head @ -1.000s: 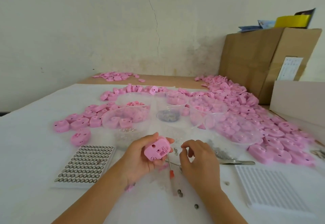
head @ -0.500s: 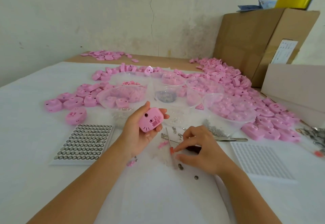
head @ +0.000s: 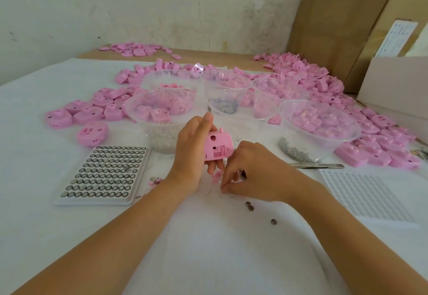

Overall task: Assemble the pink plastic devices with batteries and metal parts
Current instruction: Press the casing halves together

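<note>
My left hand (head: 192,155) grips a pink plastic device (head: 218,146) above the table, its open back with holes and a slot turned towards me. Just right of it my right hand (head: 257,172) curls down with its fingertips on the white cloth. A small dark object (head: 243,173) shows between its fingers; what it is stays unclear. A tray of button batteries (head: 104,172) lies to the left. Three loose batteries (head: 249,206) sit near my right wrist. Small metal parts (head: 294,152) lie heaped by a clear bowl.
Several clear bowls (head: 347,137) with pink shells and metal bits stand behind my hands. Pink shells (head: 375,123) are heaped right and left. Tweezers (head: 317,165) and a white ribbed tray (head: 363,192) lie right. Cardboard boxes (head: 335,28) stand at the back right.
My left hand has turned the pink device from its face side to its open back. My right hand has moved left under the device and curled tighter on the cloth.
</note>
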{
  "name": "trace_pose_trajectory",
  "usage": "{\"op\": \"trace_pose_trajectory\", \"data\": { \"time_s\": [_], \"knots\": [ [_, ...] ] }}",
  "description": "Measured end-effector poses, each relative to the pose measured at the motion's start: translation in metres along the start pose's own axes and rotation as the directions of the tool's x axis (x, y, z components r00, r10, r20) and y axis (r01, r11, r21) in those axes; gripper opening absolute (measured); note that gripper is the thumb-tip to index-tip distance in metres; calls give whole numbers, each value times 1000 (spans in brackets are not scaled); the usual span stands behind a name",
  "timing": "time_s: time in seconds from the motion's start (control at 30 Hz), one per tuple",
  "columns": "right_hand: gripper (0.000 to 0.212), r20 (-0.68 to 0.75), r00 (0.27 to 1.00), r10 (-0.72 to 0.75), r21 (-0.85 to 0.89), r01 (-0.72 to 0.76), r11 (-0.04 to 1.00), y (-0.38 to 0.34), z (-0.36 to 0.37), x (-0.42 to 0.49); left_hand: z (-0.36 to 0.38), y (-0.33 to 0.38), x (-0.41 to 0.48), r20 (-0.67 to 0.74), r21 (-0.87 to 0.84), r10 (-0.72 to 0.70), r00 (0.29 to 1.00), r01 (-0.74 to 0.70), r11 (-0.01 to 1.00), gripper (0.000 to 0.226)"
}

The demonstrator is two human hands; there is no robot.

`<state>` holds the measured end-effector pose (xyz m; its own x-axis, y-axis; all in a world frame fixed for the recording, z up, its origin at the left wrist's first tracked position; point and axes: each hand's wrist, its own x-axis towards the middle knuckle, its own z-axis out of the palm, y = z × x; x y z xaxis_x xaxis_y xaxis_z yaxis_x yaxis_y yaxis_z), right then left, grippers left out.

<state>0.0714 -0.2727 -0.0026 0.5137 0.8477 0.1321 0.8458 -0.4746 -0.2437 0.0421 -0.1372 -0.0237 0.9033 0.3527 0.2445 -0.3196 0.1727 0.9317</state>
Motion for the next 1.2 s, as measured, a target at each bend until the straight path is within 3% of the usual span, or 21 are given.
{"op": "trace_pose_trajectory", "data": {
  "time_s": [0.13,0.33,0.47,0.7,0.87,0.97,1.07,1.13,1.2],
  "knots": [
    [9,-65,995,-72,152,81,985,6,6,-3,-1,1,2,41,32,51,998,-53,998,41],
    [11,-71,997,-20,124,28,992,14,9,-8,-1,4,1,29,93,142,989,-144,985,37],
    [22,-43,999,30,138,-24,990,19,4,-11,2,5,1,13,54,47,999,-48,997,36],
    [4,-15,998,60,183,-56,982,20,5,-12,0,7,7,89,17,-100,991,99,995,23],
    [6,28,996,89,244,-93,965,19,1,-12,1,7,5,156,68,-71,985,61,996,33],
    [16,-102,965,241,523,-154,838,23,-9,-13,1,4,5,154,27,-65,986,61,998,34],
    [14,-269,874,405,772,-56,633,25,-15,-13,3,1,4,190,-27,-81,978,87,996,41],
    [6,-317,827,464,858,41,512,22,-16,-14,3,-1,2,242,-40,-102,965,115,993,40],
    [13,-346,800,490,875,87,476,20,-16,-14,2,-2,3,283,-51,-148,948,169,984,26]
  ]
}}
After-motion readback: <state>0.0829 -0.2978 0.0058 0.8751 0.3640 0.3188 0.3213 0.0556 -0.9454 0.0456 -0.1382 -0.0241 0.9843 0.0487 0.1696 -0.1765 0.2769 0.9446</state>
